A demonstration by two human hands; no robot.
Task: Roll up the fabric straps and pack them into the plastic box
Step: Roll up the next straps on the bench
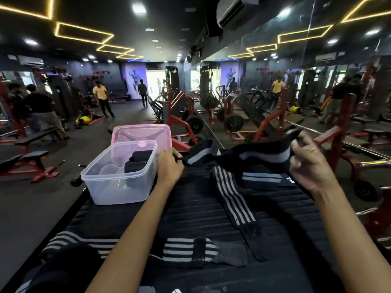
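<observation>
Two black white-striped fabric straps (233, 199) lie flat on the ribbed black counter (190, 208); left hand (169, 166) and right hand (309, 166) each pinch a third grey-banded black strap (254, 154) taut. Clear plastic box (118, 176) holds two black rolls (137, 163); white lettering unreadable.

— Item: person, head view. Sleeves?
— None visible; both forearms bare to the frame's near edge.
— Left hand (170, 166), right hand (307, 166): rings, watch, gloves?
— None visible.

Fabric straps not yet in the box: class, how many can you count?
3: one black-and-grey strap held between both hands, one striped strap mid-bench, one striped strap nearest the camera. More may be hidden.
</observation>
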